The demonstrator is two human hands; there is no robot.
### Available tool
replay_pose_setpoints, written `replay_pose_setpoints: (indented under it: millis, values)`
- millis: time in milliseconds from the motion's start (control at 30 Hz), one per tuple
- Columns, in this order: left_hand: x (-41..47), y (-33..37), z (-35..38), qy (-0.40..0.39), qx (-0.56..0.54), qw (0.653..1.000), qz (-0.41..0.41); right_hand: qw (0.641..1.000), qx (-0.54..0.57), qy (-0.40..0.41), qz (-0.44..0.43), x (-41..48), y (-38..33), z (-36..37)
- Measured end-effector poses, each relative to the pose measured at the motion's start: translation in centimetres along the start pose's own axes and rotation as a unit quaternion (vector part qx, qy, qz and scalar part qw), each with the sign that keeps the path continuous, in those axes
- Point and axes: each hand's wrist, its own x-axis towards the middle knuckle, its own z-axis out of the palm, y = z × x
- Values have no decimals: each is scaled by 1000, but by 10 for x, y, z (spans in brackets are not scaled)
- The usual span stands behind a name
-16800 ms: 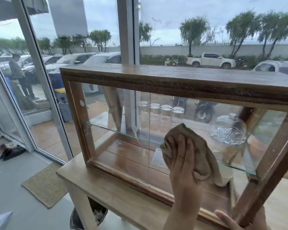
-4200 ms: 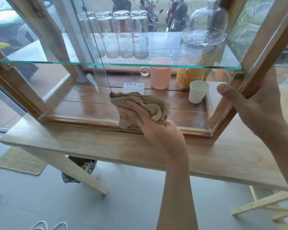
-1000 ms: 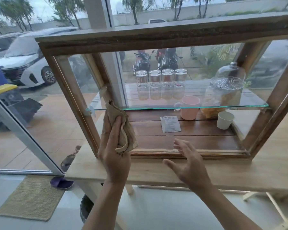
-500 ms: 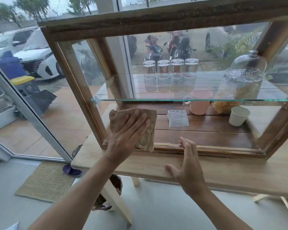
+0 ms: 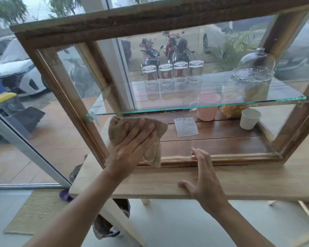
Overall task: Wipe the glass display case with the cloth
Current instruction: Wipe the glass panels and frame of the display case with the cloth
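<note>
The glass display case (image 5: 48,56) has a dark wooden frame and a glass shelf, and stands on a light wooden table (image 5: 257,179). My left hand (image 5: 130,148) presses a beige cloth (image 5: 155,147) flat against the lower left of the front glass, fingers spread over it. My right hand (image 5: 203,180) rests open on the table's front edge, its fingertips touching the case's bottom rail.
Inside the case are several upturned glasses (image 5: 173,81), a glass jar with a dome lid (image 5: 251,81), a pink mug (image 5: 207,107), a white paper cup (image 5: 249,118) and a paper card (image 5: 185,126). A woven mat (image 5: 36,211) lies on the floor at left.
My left hand has slid the cloth slightly up and right along the lower front glass. My right hand stays on the table edge, fingertips by the frame.
</note>
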Motion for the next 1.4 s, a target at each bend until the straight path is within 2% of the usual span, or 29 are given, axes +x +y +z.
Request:
replay_pose_setpoints:
  millis: [100,200,300,367,467,567,667,733,800,867,967,1100,1167,1233,1300,1333,1400]
  values:
    - [4,42,17,-35,-37,998,24,1000,-6,7,4,1,-2,-1]
    - [49,55,22,12,-71,996,51,1000,-14,7,4,1,-5,-2]
    - [60,24,11,47,-42,998,16,1000,-15,1,7,1,-3,-4]
    - [38,9,6,60,-33,997,-39,1000,-9,-6,8,0,0,-3]
    - [9,28,16,63,-43,993,-92,1000,-5,-5,6,0,1,-2]
    - [33,57,31,46,-65,995,-56,1000,-1,-1,-4,0,1,-2]
    - [90,37,16,112,-65,991,-40,1000,8,-8,0,0,0,-3]
    - [105,3,-3,169,-50,981,-83,1000,9,-12,0,0,2,-3]
    - [93,-14,-13,195,-45,966,-165,1000,8,-13,1,-1,3,-3]
    - [72,2,-9,186,-52,960,-203,1000,10,-15,4,-1,3,-2]
    - [75,41,11,121,-87,979,-142,1000,13,-19,4,1,5,-1]
    - [146,29,-6,169,-58,980,-84,1000,16,-19,-1,1,5,-1]
    - [146,3,-18,175,-53,977,-112,1000,14,-24,-4,1,5,0]
    - [119,-10,-20,210,-61,957,-193,1000,11,-21,-7,2,7,0]
    - [90,10,-12,226,-72,933,-271,1000,11,-21,-10,2,7,1]
    - [82,26,-3,215,-92,931,-279,1000,12,-24,-13,2,7,1]
    - [88,57,12,172,-121,951,-225,999,14,-27,-22,3,9,1]
